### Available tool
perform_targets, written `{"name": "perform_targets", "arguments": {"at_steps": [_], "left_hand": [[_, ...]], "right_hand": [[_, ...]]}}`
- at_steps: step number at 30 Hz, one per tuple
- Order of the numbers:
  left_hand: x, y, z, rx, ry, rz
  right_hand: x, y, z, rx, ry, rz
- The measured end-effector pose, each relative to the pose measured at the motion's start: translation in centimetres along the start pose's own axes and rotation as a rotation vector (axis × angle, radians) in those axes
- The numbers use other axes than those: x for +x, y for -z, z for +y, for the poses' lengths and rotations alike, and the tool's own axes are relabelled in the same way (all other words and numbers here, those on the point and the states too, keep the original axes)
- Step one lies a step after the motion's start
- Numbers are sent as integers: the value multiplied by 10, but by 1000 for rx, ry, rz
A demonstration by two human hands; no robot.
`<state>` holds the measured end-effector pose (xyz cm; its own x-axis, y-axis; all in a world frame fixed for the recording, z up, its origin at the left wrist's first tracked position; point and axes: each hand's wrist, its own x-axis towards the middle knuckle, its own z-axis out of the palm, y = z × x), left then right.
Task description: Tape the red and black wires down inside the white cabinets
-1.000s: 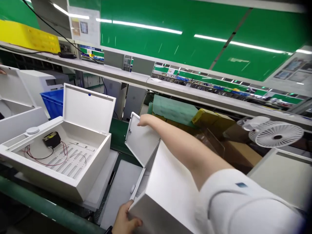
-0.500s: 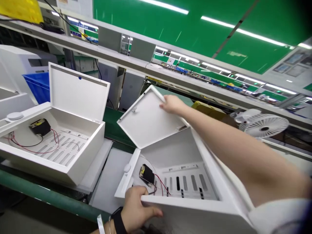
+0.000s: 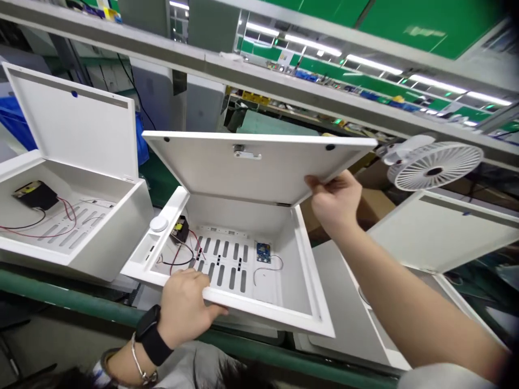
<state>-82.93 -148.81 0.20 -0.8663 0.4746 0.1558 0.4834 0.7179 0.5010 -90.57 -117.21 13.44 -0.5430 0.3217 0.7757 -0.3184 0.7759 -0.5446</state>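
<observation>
In front of me lies a white metal box (image 3: 259,302) with its hinged door (image 3: 243,173) raised at a slant. My right hand (image 3: 338,200) grips the door's right edge, thumb on the inner face. A small lock latch (image 3: 247,154) sits near the door's free edge. My left hand (image 3: 188,305) is closed over the box's near rim, left of its middle. Inside are a black block with a yellow label (image 3: 180,229), red and black wires, a blue circuit board (image 3: 263,252) and a slotted base. A round white knob (image 3: 158,223) stands on the left panel.
A similar open box (image 3: 109,227) stands to the left, and another raised white door (image 3: 450,227) shows at right. A green rail (image 3: 81,297) runs along the near side. Behind are a white fan (image 3: 438,166) and a long grey beam (image 3: 284,81).
The box has turned and shifted left in view, so the circuit board now shows. My right hand has brought the door round and lower toward me. My left hand stays on the near rim.
</observation>
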Motion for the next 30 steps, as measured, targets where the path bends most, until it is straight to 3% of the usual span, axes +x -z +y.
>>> {"name": "perform_targets", "arguments": {"at_steps": [5,12,16,19,24,27,30], "left_hand": [[-8,-19,-1,82,12,-16],[-12,-65,19,157,-40,-41],[-14,-72,25,176,-87,-48],[-13,-68,24,203,-125,-68],[-14,-69,23,276,-171,-61],[-21,-74,22,301,-182,-17],[-28,-70,18,193,-258,9]], "right_hand": [[-21,-9,27,28,-68,43],[-47,22,105,57,-162,135],[-49,28,137,85,-155,107],[-36,19,160,85,-131,44],[-16,-17,202,-32,-45,-27],[-18,-23,199,-159,-2,-21],[-33,-4,160,-250,45,40]]}}
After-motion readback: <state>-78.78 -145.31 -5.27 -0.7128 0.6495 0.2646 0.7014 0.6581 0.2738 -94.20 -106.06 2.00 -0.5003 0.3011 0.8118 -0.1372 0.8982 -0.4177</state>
